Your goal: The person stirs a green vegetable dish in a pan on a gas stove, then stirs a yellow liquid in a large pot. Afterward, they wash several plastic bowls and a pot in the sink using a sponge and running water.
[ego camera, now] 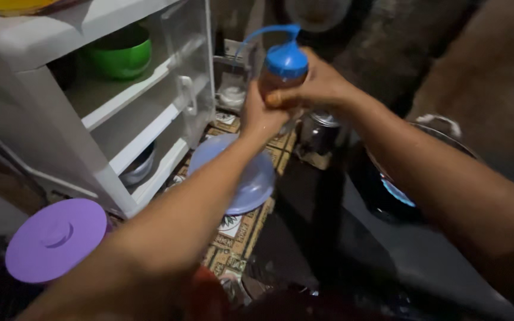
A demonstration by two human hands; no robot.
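Both hands meet mid-air w/ a clear jar (282, 89), blue lid (286, 59) up, long axis upright: left hand (261, 116) wraps closed around the lower body from the near side, right hand (319, 86) grips closed just under the lid, approx. equally near, though blur hides fingertips.

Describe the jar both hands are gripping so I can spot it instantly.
Start at the white shelf unit on the left, then look right of its clear door. The jar sits raised between the left hand and right hand. It alone has amber contents, a blue lid and a blue strap handle.
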